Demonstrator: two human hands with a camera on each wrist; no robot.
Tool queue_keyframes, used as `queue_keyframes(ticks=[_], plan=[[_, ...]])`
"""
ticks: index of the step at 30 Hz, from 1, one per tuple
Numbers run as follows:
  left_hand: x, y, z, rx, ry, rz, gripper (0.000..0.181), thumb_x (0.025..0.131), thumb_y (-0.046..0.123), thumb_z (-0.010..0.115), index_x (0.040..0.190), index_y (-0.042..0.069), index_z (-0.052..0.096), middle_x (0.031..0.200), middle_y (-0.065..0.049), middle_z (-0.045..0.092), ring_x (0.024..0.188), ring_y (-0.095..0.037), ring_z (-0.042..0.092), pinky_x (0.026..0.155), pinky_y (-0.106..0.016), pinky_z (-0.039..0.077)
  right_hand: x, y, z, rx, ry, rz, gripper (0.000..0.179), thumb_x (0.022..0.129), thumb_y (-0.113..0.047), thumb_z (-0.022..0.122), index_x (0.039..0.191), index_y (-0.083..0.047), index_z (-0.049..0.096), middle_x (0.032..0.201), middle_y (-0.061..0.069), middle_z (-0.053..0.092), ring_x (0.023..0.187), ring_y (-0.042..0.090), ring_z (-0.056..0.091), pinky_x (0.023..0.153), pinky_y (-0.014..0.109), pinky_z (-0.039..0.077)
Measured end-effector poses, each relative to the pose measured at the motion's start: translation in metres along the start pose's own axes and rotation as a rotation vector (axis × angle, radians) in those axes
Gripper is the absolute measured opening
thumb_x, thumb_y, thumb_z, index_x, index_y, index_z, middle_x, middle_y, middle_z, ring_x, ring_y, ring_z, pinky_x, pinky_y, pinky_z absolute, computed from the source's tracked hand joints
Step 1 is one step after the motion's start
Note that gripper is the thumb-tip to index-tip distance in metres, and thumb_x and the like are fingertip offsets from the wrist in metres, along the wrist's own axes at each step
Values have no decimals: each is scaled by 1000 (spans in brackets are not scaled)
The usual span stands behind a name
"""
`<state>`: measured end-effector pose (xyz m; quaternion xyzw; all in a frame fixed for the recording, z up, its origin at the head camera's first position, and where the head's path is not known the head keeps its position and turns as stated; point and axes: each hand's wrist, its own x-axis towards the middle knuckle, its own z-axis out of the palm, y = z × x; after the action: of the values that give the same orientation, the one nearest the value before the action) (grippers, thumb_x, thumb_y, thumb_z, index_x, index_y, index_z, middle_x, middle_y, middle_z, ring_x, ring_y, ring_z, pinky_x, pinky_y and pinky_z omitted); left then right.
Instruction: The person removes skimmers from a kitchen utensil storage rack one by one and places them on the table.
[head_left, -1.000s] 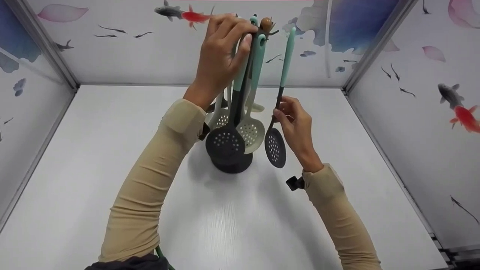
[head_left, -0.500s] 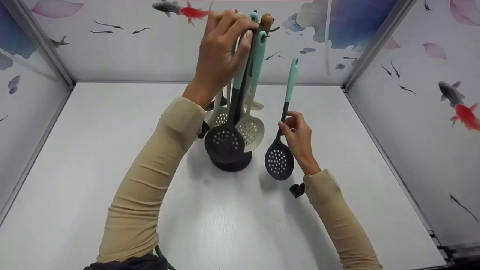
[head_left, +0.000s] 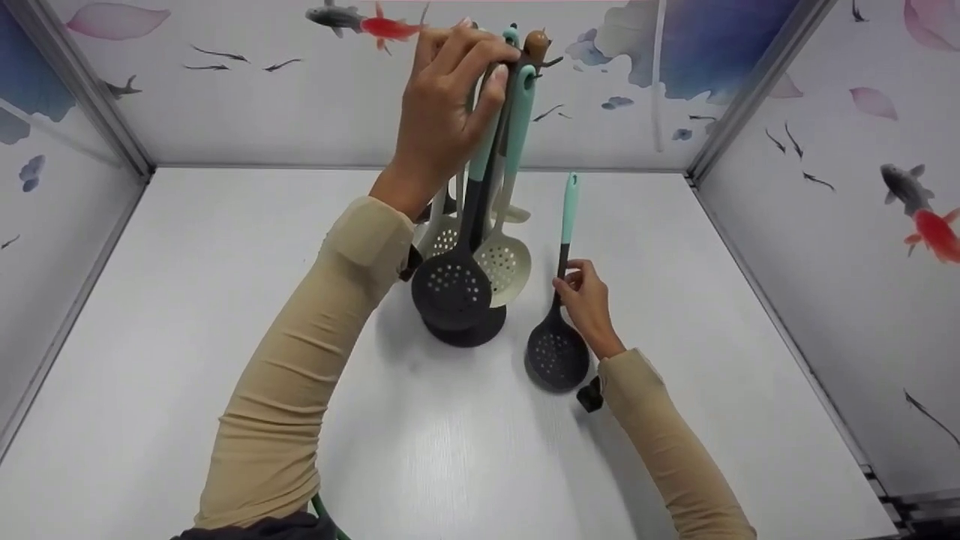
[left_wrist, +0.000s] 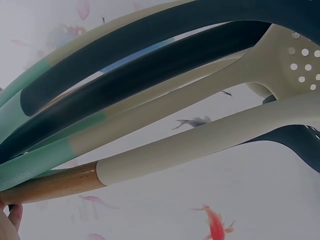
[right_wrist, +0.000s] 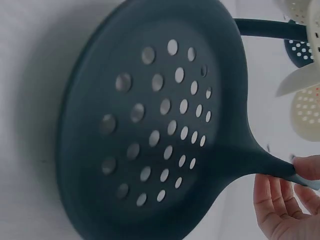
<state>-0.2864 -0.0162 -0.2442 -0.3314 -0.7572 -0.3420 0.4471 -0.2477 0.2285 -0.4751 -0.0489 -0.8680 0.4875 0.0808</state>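
The right hand (head_left: 589, 304) pinches, thumb against fingers, the neck of a black perforated skimmer with a mint-green handle (head_left: 556, 352), its bowl low over the tabletop (head_left: 420, 457) on the hand's near side. Ahead-left, the left hand (head_left: 450, 105) curls round the top of a round-based black utensil stand (head_left: 484, 334); below hangs a mint-green handle (left_wrist: 37, 162) with unreadable lettering.

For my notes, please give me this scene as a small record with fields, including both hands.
right hand: pinches the skimmer by its shaft
skimmer: black perforated head, mint handle
skimmer touching white table: cannot tell
left hand: holds the top of the utensil stand
utensil stand: on white table, to the skimmer's left
front of stand: black perforated utensil, cream perforated utensil
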Motion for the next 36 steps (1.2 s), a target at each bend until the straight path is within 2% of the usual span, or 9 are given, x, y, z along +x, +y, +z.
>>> queue_keyframes(ticks=[5,9,14,17,19,25,30,36], plan=[[-1,-1,1,-7,14,12,28,92,23,46,110,13,66,114,-5,63,113,-19,46,111,-22,24,2,9,6,-20,-20,18,37,88,-7,58,122,1,45,95,17,59,76,18,58,64,22,49],[0,-1,1,-20,29,25,28,92,23,47,109,13,66,113,-5,63,112,-19,46,112,-22,23,4,13,10,-60,-60,31,31,89,-3,54,118,1,42,99,19,59,82,22,59,67,25,50],[-1,-1,2,-32,35,25,27,92,22,47,108,12,67,112,-5,63,111,-20,46,112,-22,23,6,16,12,-135,-122,59,21,90,-1,50,111,2,53,106,20,60,93,26,58,77,32,49],[-1,-1,2,-33,27,18,28,92,23,47,108,13,67,114,-5,63,113,-20,46,112,-22,23,7,17,12,-167,-165,61,27,88,-1,50,114,4,58,111,21,59,99,29,57,83,37,48],[-1,0,1,-34,26,13,28,92,23,46,109,12,66,114,-5,63,114,-20,45,111,-21,24,8,19,13,-224,-222,36,32,87,-2,51,117,7,57,113,24,57,102,32,56,86,40,48],[-3,0,1,-35,28,7,28,92,22,46,108,11,66,114,-6,63,112,-20,46,112,-22,23,6,20,14,-429,-420,-12,52,86,-12,61,133,6,46,124,30,44,111,39,47,94,49,42],[-1,0,1,-39,30,11,28,92,22,46,108,12,66,114,-6,63,112,-20,46,112,-22,24,5,15,11,-497,-478,-30,60,82,-12,66,136,3,43,130,32,38,119,44,40,100,54,36],[-1,0,2,-39,36,15,28,92,21,46,108,11,66,113,-6,63,111,-20,46,112,-22,23,4,18,9,-521,-514,-45,64,84,-17,66,140,0,38,135,31,35,123,44,37,103,53,34]])
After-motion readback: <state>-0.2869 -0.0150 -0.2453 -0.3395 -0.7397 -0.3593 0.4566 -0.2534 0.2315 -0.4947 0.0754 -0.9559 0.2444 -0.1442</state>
